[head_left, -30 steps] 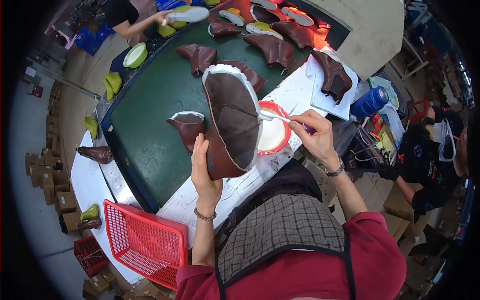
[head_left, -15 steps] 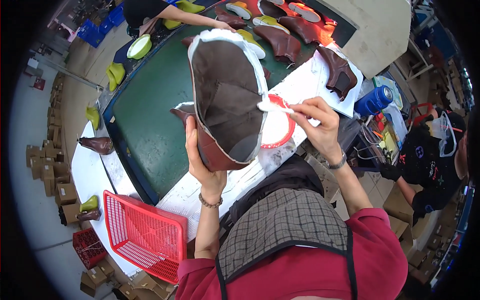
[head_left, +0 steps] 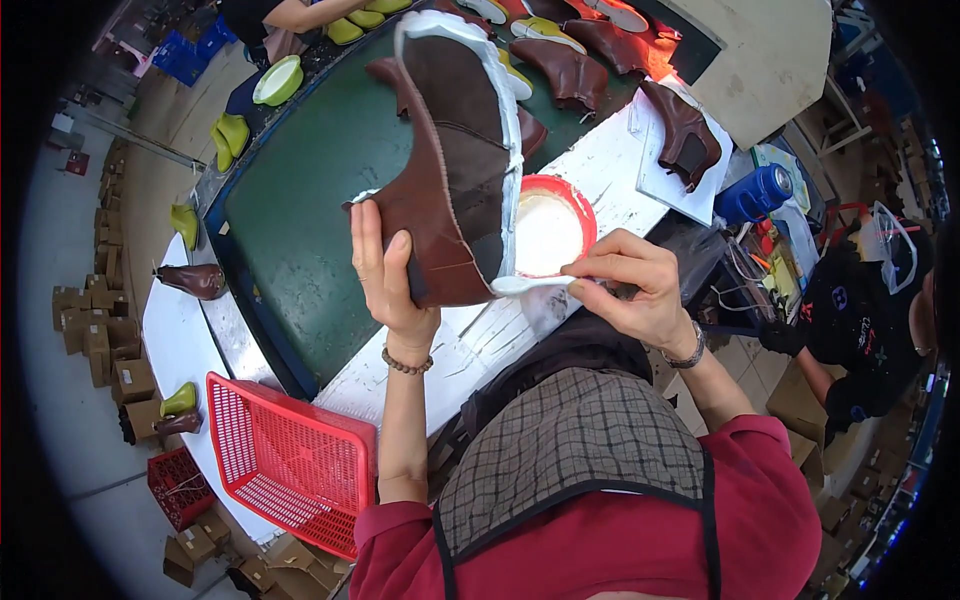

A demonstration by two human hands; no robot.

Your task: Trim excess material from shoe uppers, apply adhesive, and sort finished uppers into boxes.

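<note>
My left hand (head_left: 395, 285) is closed round a brown leather boot upper (head_left: 435, 235), fingers on its outside. The upper is held up with its open side turned right, showing the dark lining. A wet white coat runs along its edge. In my right hand (head_left: 640, 290), thumb and fingers pinch a slim white brush (head_left: 540, 283). Its coated tip touches the lower edge of the upper; the bristles cannot be made out. Just behind the brush stands a red-rimmed tub (head_left: 585, 205) with white liquid in it, partly hidden by the upper.
Several brown boots (head_left: 565, 72) and yellow-green ones lie at the back of the green table (head_left: 290, 270). A blue bottle (head_left: 755, 195) stands right, a red basket (head_left: 290, 455) lower left. A person's arm (head_left: 305, 14) reaches in far left; another person (head_left: 860, 310) is at right.
The upper has turned and tilted, showing more of its outer leather. My right hand and the brush have moved down along its edge. The co-worker's hand at the back has drawn away leftward.
</note>
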